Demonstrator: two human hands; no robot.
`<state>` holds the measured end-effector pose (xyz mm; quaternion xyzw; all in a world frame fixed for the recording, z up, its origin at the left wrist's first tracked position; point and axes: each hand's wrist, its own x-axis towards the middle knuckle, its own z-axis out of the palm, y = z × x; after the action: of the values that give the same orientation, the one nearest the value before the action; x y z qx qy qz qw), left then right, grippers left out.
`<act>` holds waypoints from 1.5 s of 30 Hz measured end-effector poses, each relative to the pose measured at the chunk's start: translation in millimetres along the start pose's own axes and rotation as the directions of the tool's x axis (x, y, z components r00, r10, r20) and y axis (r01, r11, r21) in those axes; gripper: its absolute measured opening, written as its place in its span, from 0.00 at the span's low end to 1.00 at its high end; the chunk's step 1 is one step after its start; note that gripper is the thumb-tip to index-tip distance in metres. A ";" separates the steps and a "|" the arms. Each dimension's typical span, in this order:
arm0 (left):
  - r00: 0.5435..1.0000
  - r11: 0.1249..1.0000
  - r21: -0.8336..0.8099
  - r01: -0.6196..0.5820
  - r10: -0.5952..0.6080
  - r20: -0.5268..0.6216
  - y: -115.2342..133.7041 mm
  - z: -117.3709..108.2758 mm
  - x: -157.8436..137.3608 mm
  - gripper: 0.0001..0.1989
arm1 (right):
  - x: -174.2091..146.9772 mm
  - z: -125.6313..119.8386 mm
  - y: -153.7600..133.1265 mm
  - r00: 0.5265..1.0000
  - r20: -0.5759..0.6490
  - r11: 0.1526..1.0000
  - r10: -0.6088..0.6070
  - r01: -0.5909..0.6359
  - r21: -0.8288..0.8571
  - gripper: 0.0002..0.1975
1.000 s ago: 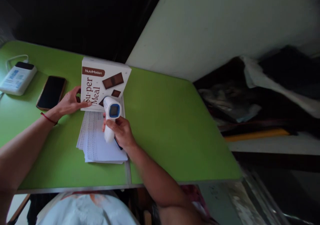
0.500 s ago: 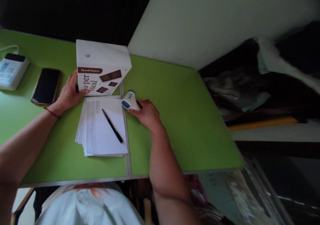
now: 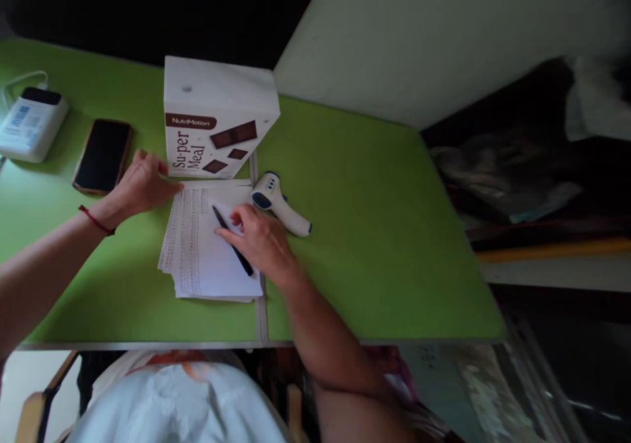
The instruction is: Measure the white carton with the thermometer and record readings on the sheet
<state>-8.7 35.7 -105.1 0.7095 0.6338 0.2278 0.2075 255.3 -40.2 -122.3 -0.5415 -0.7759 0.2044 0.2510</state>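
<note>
My right hand (image 3: 263, 242) hovers over the black pen (image 3: 235, 246), its thumb and forefinger apart on either side of the pen's upper part. The pen lies slantwise on a stack of papers (image 3: 211, 265) with handwriting down the left side. My left hand (image 3: 140, 185), with a red string on its wrist, is beside the lower left corner of a white NutriMotion box (image 3: 221, 88); its thumb reaches the papers' top left corner, and its fingers are loosely bent and empty. Just right of the papers lies a white and blue infrared thermometer (image 3: 282, 206).
A smartphone (image 3: 103, 156) lies left of my left hand. Farther left is a white power bank (image 3: 34, 124) with a cable. The green table (image 3: 374, 233) meets a wall (image 3: 394, 42) behind, and a cluttered shelf (image 3: 542, 269) stands at the right.
My right hand has let go of the thermometer, which now lies on the table, and moved left over the pen. My left hand has come off the box, down to the papers' corner.
</note>
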 end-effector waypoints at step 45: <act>0.766 0.760 0.151 -0.632 0.584 0.270 7.0 15.2 -81.0 0.27 | 2.2 45.0 -12.0 0.943 -0.325 0.897 -0.072 0.204 0.392 0.07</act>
<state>-1.7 -45.6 -118.3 0.9161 0.3647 0.1318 0.1018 218.3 -44.1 -150.4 -0.4424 -0.7029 0.2626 0.4913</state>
